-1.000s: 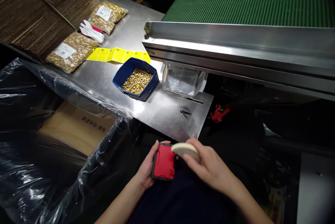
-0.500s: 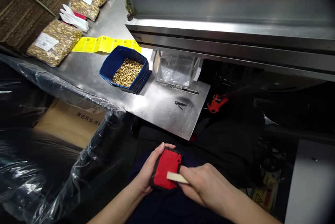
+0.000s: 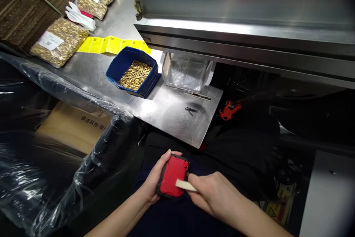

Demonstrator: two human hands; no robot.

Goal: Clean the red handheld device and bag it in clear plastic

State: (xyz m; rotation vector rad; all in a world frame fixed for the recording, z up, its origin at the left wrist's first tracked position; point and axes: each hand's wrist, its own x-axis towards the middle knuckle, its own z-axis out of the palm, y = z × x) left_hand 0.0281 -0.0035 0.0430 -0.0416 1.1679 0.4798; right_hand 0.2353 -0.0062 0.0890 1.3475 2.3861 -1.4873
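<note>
1. Main thing here is a red-and-black case [image 3: 173,176], held in front of the person's body, just off the near corner of the steel table [image 3: 169,118]; it's tilted, with the top leaning a bit right.
2. Looks-wise: flat, roughly rectangular, one big red panel facing up; black frame peeking out mostly along the left side and the top; the red looks pretty even, with faint lines tracing a shape inside the panel.
3. Fussy little cut-out detail in red near the top right corner; there's more of it low on the right, partly covered, so I can't make out the shape.
4. Left hand [image 3: 153,178] is wrapped round the case from the left; thumb up along that edge, a finger curling over the top; the underside grip is hidden.
5. Right hand [image 3: 213,194] is closed tight on a cream pad [image 3: 186,185]; we see it nearly edge-on, a pale narrow strip with a blunt end.
6. That end sits over the lower right of the red panel; can't tell if it's touching or just above.
7. Up on the table, a blue bin [image 3: 118,67] holds small gold-coloured pieces [image 3: 135,75]; dark nippers [image 3: 191,109] lie nearer the corner.
</note>
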